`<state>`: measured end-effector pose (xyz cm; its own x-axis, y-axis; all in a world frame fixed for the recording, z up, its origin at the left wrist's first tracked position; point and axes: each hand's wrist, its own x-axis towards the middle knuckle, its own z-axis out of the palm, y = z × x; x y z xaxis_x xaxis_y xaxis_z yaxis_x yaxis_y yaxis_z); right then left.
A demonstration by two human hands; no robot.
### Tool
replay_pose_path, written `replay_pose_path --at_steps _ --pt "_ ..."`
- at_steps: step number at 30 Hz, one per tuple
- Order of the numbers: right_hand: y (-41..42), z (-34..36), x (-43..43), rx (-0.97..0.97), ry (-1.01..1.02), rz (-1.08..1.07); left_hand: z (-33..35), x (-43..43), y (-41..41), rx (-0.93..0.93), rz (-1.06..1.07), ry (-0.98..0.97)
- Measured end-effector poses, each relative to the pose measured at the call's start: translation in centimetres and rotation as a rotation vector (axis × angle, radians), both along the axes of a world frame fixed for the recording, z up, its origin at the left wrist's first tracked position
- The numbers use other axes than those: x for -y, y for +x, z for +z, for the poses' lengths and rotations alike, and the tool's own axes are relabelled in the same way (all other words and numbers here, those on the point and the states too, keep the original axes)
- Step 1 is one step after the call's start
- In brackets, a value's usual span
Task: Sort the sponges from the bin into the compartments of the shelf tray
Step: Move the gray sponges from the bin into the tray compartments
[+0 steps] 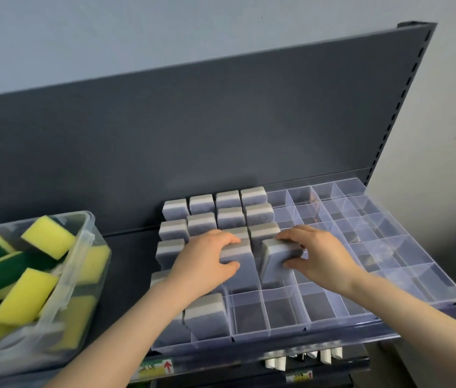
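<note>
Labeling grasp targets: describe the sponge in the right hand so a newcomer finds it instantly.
Find the clear shelf tray against the dark back panel. Grey sponges fill its left compartments. The right hand grips one grey sponge, tilted and only partly lowered, unlike seated neighbours.

Upright grey sponges crowd the tray's left compartments; its right and near-middle compartments stand open.

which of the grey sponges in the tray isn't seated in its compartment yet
The grey sponge in the right hand: that grey sponge is tilted and raised above its compartment in the clear shelf tray, while the others stand upright, pushed down between the dividers.
</note>
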<state>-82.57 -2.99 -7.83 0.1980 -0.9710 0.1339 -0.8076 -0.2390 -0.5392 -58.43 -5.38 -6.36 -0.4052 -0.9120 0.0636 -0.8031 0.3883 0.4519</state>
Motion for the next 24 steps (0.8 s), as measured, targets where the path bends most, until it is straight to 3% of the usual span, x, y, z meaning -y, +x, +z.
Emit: replay_pose_path --at_steps 12,24 --pt "1.3 -1.9 0.1 -0.097 0.075 -0.008 -0.4 0.8 -1.4 0.216 -0.066 0.008" --pt "2.0 -2.7 0.0 -0.126 0.076 -0.010 -0.8 1.2 -2.3 0.308 -0.104 0.052"
